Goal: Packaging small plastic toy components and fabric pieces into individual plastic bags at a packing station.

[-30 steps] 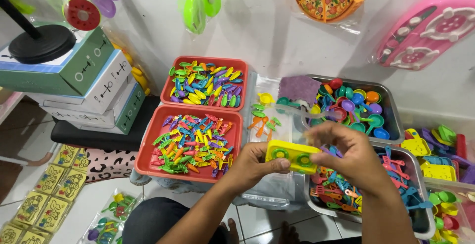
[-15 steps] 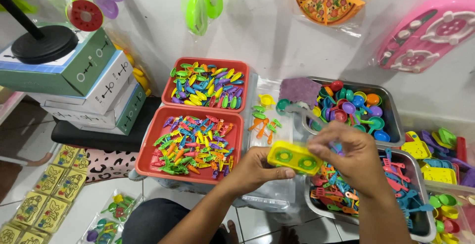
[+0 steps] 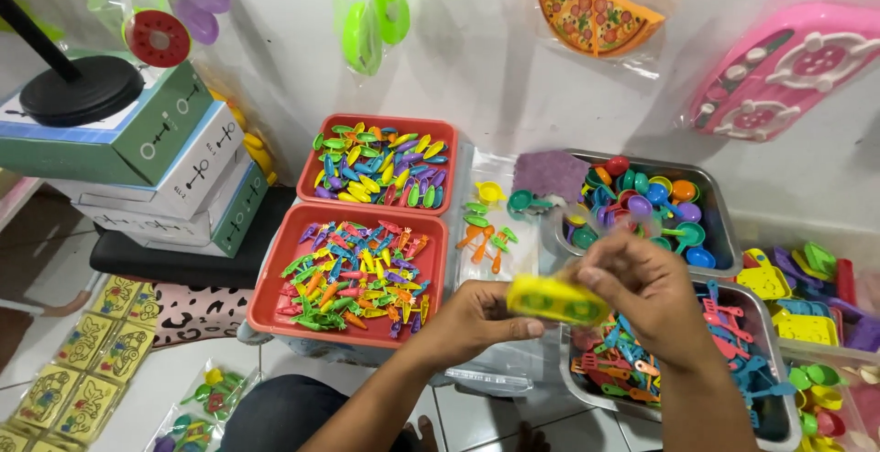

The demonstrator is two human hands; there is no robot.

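Both of my hands hold a small yellow toy block with two green rings [image 3: 555, 300], raised above the trays. My left hand [image 3: 478, 322] grips its left end with thumb and fingers. My right hand [image 3: 642, 296] pinches its right end from above. Below my right hand is a metal tray [image 3: 777, 415] of small blue and red plastic utensils. Another metal tray [image 3: 715, 203] behind it holds colourful toy pans and cups.
Two red trays [image 3: 440, 269] [image 3: 380, 120] of small coloured toy pieces lie to the left. A clear bag with loose pieces [image 3: 486, 232] lies between the trays. Stacked boxes [image 3: 156, 168] stand at far left; bagged toys hang on the wall; yellow packs [image 3: 73, 369] lie on the floor.
The yellow block has tilted and shifted slightly in my hands. My right hand has moved over its right end; both hands stay in the same area.
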